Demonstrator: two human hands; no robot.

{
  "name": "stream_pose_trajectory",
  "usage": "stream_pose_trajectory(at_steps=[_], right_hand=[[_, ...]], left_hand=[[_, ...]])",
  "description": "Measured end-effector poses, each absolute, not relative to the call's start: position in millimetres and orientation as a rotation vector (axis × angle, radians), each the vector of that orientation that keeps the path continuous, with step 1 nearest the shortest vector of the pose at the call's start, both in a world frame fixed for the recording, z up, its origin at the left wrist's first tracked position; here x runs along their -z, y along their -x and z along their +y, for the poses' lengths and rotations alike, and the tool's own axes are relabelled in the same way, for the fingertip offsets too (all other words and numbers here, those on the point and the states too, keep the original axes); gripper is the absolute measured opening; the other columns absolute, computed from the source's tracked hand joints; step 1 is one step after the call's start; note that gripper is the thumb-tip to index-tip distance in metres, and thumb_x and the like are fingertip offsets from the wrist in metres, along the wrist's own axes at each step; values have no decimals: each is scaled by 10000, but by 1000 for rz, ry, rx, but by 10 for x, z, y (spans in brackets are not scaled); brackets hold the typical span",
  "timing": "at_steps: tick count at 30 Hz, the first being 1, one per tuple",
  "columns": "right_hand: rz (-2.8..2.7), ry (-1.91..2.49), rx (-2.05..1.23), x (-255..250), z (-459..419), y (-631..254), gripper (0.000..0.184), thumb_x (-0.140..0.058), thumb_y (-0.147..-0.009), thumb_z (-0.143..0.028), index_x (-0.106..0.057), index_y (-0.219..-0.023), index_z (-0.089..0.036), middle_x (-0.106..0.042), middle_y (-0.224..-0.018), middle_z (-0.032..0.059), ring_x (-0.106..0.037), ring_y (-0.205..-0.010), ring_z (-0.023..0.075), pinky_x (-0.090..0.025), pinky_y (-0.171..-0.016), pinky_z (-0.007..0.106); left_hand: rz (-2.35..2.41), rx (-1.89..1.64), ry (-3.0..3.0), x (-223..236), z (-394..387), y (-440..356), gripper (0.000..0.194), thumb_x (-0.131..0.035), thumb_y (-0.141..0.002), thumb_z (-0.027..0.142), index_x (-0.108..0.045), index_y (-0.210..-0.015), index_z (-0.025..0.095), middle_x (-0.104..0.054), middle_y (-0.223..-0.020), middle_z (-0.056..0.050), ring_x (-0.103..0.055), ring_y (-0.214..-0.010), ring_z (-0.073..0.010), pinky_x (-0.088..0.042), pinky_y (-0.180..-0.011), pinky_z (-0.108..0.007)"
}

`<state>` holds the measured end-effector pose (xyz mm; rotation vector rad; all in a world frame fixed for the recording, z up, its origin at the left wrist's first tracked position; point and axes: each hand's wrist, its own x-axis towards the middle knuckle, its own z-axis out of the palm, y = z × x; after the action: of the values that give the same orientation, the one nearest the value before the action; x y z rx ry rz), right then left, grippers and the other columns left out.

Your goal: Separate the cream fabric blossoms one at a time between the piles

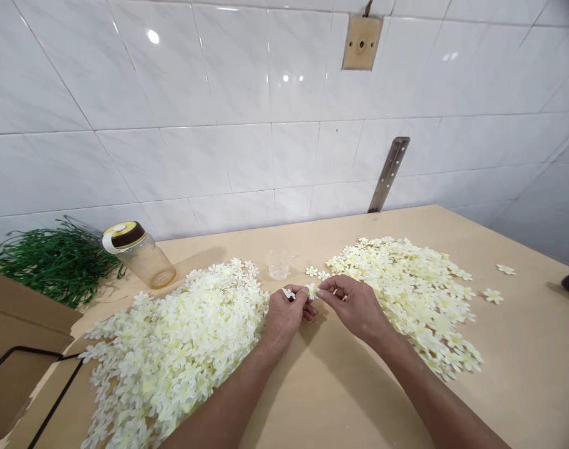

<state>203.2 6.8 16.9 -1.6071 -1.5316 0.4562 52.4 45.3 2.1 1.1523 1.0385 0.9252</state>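
Between my two hands is a small pale yellow artificial flower (311, 290). My left hand (287, 315) pinches it between thumb and fingers, and a second white flower (289, 294) shows at the same hand's fingers. From the other side, the fingertips of my right hand (350, 302) close on the flower's edge. To the left lies a large heap of white artificial flowers (186, 330). A flatter spread of yellowish flowers (406, 287) covers the table on the right. Just beyond my hands stands a small clear plastic cup (279, 268); its contents I cannot make out.
A clear bottle with a yellow and brown lid (141, 252) stands at the back left, beside green artificial foliage (45, 259). A cardboard box (22, 349) is at the left edge. Behind the wooden table (350, 393) rises a tiled wall with a metal bracket (388, 174).
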Motion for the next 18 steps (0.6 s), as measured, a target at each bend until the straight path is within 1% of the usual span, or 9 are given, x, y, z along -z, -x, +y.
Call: stream_pose_trajectory(at_steps=[3,8,11,15,18], right_hand=[[-1632,1568,-353,-118,68,-1989,151,-599,-839,-341,-697,-884,-236,-692,-869,38,-621,-686,168,-483,-652,287],[-1653,1599,-340,-139,69,-1938,174,-566,-857,-346,-709,-838,-248,-702,-893,36,-622,-663,165,-486,-670,300],[-1543,1608,-508,-143,70,-1937,201,-570,-850,-400,-703,-835,-250,-701,-777,28,-624,-632,176,-490,-613,288],[-1236,1526,-890,-100,105,-1952,266,-628,-790,-479,-673,-838,-221,-615,-584,-6,-554,-492,152,-467,-467,262],[-1092,1432,-1045,-83,128,-1985,304,-677,-751,-484,-662,-823,-190,-552,-525,-35,-502,-458,120,-441,-435,235]], left_hand=[[1034,-924,-1143,-13,455,-516,178,-600,-788,315,-617,-691,167,-652,-538,-23,-629,-486,-162,-521,-501,-261],[1034,-918,-1136,-18,437,-514,175,-623,-775,318,-654,-719,156,-678,-607,-42,-635,-507,-161,-514,-492,-256],[976,-928,-1077,-81,405,-525,204,-641,-769,340,-651,-723,141,-681,-667,-55,-619,-501,-145,-503,-477,-246],[981,-879,-1084,-201,384,-519,226,-635,-774,363,-643,-745,139,-668,-704,-66,-607,-490,-143,-473,-443,-240],[1151,-740,-1360,-275,421,-456,153,-603,-776,309,-664,-766,169,-624,-580,-34,-571,-432,-150,-403,-400,-223]])
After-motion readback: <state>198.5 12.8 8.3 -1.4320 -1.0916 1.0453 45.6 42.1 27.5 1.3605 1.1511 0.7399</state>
